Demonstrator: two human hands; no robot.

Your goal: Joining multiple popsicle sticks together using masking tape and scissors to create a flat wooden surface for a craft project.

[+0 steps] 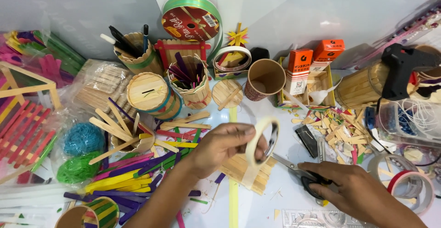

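We hold a roll of pale tape [262,140] upright in our left hand [220,145], fingers curled around its rim and thumb through the edge of the ring, with a short strip hanging down from it. The tape hangs above a flat panel of plain sticks [243,170] lying on the white table [257,205].

Our right hand [349,186] rests low on the table to the right, fingers closed through the black handles of the scissors [298,170]; the blades point up and left toward the tape, tips just beside it and slightly parted.

To the left of our left hand lies a loose heap of coloured sticks [133,173], purple, yellow, pink and green. Behind the tape stand a paper cup [264,78] and a round stick-built box [149,94] with a slot in its lid. A black glue gun [404,67] sits at the far right, and a red-edged tape roll [411,189] lies near our right wrist.
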